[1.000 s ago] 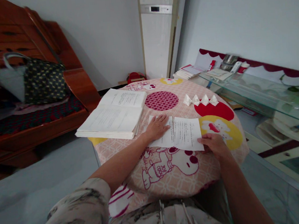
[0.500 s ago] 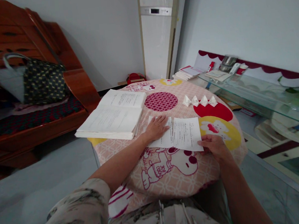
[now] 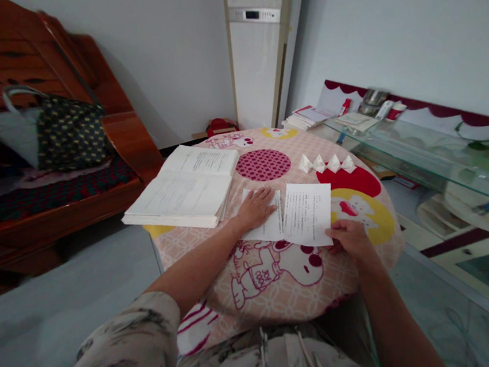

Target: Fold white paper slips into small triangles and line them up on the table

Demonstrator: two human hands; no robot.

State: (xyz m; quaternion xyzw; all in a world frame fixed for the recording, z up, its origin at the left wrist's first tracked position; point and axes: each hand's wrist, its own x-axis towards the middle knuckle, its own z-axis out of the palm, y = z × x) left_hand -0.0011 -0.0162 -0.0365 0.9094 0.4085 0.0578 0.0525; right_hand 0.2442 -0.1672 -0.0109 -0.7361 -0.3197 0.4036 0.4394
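A printed paper sheet (image 3: 306, 215) lies on a round table covered by a pink cartoon tablecloth (image 3: 280, 284). My left hand (image 3: 255, 207) rests flat on the sheet's left half, fingers stretched out. My right hand (image 3: 350, 238) pinches the sheet's near right corner, and the right half is lifted off the cloth along a middle crease. Several small folded white paper pieces (image 3: 328, 164) stand in a row just beyond the sheet.
An open thick book (image 3: 184, 189) lies on the table's left side. A wooden bench with a dark patterned bag (image 3: 69, 133) stands at the left. A glass-topped cabinet (image 3: 419, 155) with papers and small items runs along the right. A tall white air conditioner (image 3: 257, 49) stands behind.
My right hand has raised the sheet's right half, so it now tilts up along the crease. My left hand stays flat on the left half.
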